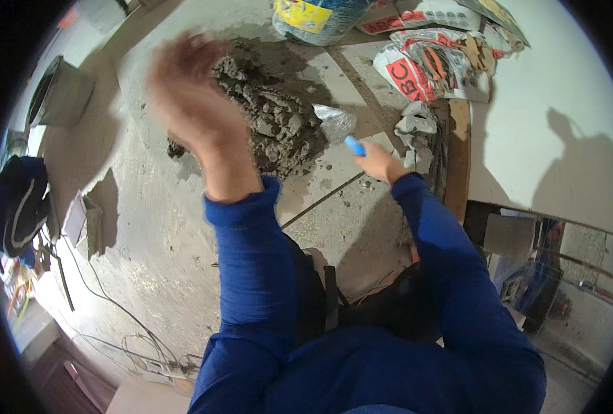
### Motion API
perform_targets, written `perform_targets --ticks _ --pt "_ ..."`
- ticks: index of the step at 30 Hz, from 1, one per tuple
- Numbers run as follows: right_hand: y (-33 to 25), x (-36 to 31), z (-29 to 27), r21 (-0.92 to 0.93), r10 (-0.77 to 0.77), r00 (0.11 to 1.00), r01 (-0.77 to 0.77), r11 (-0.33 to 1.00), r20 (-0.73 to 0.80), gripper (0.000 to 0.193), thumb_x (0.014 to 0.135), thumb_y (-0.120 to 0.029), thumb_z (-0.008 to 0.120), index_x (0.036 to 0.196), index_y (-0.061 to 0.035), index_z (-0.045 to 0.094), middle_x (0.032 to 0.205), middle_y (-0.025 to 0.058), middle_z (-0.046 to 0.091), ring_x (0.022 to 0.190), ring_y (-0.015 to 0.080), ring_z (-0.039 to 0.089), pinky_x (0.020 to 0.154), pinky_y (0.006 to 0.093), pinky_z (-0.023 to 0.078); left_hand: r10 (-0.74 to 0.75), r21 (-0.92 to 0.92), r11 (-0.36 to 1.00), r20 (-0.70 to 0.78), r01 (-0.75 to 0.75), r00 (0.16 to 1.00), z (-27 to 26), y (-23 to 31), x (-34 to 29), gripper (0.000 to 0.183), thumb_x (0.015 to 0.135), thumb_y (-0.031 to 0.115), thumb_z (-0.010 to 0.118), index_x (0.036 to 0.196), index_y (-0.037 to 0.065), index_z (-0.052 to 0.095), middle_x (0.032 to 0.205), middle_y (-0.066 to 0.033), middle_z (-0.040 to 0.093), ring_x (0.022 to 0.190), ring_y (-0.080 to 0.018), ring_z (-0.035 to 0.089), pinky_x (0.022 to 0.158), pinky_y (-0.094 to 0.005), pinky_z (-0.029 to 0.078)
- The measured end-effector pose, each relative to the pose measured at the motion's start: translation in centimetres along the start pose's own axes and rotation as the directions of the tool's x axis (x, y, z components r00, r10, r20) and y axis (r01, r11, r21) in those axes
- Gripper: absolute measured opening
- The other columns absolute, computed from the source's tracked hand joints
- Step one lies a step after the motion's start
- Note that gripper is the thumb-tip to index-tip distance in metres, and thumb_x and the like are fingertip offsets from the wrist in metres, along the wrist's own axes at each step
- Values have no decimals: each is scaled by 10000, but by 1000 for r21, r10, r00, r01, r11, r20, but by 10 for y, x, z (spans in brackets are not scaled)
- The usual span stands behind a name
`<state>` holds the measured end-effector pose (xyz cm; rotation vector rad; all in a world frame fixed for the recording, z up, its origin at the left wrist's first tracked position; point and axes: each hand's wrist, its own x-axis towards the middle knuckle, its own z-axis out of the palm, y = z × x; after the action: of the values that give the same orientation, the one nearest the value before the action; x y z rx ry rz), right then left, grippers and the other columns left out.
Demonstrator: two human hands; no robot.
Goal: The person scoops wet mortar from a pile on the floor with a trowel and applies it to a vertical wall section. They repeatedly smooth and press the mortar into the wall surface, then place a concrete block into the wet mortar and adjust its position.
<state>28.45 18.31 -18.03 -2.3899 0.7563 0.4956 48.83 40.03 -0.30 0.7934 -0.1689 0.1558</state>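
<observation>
A heap of wet grey mortar (279, 127) lies on the floor ahead of me. My right hand (381, 162), to the right of the heap, is closed around the blue handle of a trowel (335, 123). The trowel's shiny metal blade reaches to the heap's right edge. My left hand (199, 103) is raised at the heap's left side, partly in front of it. Motion smears its fingers, so I cannot make out their shape or any contact with the mortar.
A blue bucket with a yellow label (306, 17) stands beyond the heap. Torn cement bags (434, 65) lie at the far right, above broken grey lumps (417, 131) beside a wooden board (459, 148). A grey bucket (62, 93) is at left; cables (131, 314) trail across the floor.
</observation>
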Motion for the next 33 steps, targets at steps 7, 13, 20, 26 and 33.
perform_targets --ticks 7,13,20,26,33 --pt "-78 30 44 505 -159 958 18 863 238 309 921 -232 680 939 67 602 643 144 620 489 260 621 494 456 497 173 61 985 -370 -162 913 -32 43 15 495 1008 464 431 1009 9 627 887 -106 622 847 -248 632 859 -425 516" --pt "-92 -22 33 -145 -209 974 195 970 -88 371 1018 -208 575 1272 56 520 1074 269 697 908 424 734 785 530 588 146 58 989 -427 -134 892 -28 38 19 504 1006 477 436 1020 10 623 888 -104 616 839 -246 621 856 -432 510" --pt "-54 -59 2 -127 -233 941 207 970 -243 459 962 -183 636 1383 -26 541 1084 259 675 941 473 692 844 553 547 110 1 993 -418 -121 902 -32 34 22 515 998 451 440 981 -31 621 873 -123 600 802 -253 590 828 -430 511" --pt "-14 -24 26 -48 -105 989 100 994 -103 240 915 -195 672 983 36 669 869 241 717 808 417 733 723 519 573 59 -40 995 -448 -86 892 -38 41 26 498 1001 470 434 995 5 611 875 -111 617 826 -236 597 843 -412 498" --pt "-70 26 37 534 -110 967 -30 845 228 215 909 -170 711 880 30 639 623 92 607 492 179 597 433 379 440 58 -62 993 -448 -96 892 -37 50 21 489 1012 465 422 986 13 607 876 -110 612 840 -236 588 863 -414 494"
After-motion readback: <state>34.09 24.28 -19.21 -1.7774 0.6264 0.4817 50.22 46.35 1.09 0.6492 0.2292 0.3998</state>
